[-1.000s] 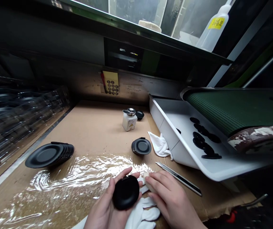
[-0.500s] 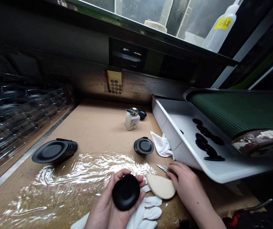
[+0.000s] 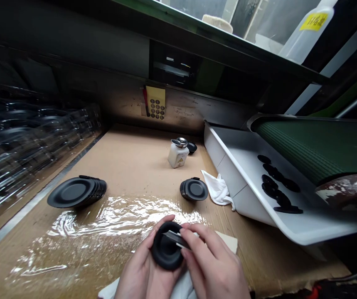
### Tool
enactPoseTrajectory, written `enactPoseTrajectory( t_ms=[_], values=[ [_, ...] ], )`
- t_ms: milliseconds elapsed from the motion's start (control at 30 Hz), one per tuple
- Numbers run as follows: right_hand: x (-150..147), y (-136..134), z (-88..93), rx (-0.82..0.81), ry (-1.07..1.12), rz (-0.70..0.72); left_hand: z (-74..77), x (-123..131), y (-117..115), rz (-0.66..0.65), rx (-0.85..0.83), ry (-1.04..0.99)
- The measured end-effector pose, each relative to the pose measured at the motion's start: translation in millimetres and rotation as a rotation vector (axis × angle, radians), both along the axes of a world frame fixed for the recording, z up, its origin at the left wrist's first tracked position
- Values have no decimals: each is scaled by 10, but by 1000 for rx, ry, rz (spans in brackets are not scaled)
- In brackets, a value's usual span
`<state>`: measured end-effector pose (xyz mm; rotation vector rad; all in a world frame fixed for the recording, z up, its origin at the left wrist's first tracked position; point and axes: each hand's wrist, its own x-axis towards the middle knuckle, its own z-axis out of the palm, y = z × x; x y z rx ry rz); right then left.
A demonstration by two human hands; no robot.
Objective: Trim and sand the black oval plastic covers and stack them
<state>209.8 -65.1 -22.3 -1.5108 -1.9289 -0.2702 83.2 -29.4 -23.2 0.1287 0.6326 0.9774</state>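
Observation:
In my left hand (image 3: 145, 261), a round black dish-shaped piece (image 3: 163, 258) rests, tilted with its hollow side toward me. My right hand (image 3: 215, 263) pinches a pair of metal tweezers (image 3: 172, 236), their tips over the inside of the black piece; whether they touch it I cannot tell. Beneath the hands, a white glove (image 3: 181, 286) is mostly hidden. A cream pad (image 3: 230, 241) shows only in part behind my right hand. Just beyond lies a short stack of similar black pieces (image 3: 195, 189), with a longer leaning stack (image 3: 77, 192) to the left.
A white pump bottle (image 3: 177, 157) stands at the back, with a black dish (image 3: 191, 147) behind it. A white cloth (image 3: 217, 189) lies against a white tray (image 3: 240, 189) holding several black pieces. A green conveyor belt (image 3: 306, 143) overhangs the tray. Clear plastic trays (image 3: 35, 145) are piled left.
My right hand has picked up the tweezers from beside the pad and brought them left over the black piece. The piece is now tilted differently in my left hand. The view has shifted slightly.

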Motion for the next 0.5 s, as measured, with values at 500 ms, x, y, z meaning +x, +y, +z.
enactPoseTrajectory(
  t_ms=[500],
  values=[
    [-251, -16, -243, 32, 67, -140, -85, -19, -4, 5, -76, -114]
  ],
)
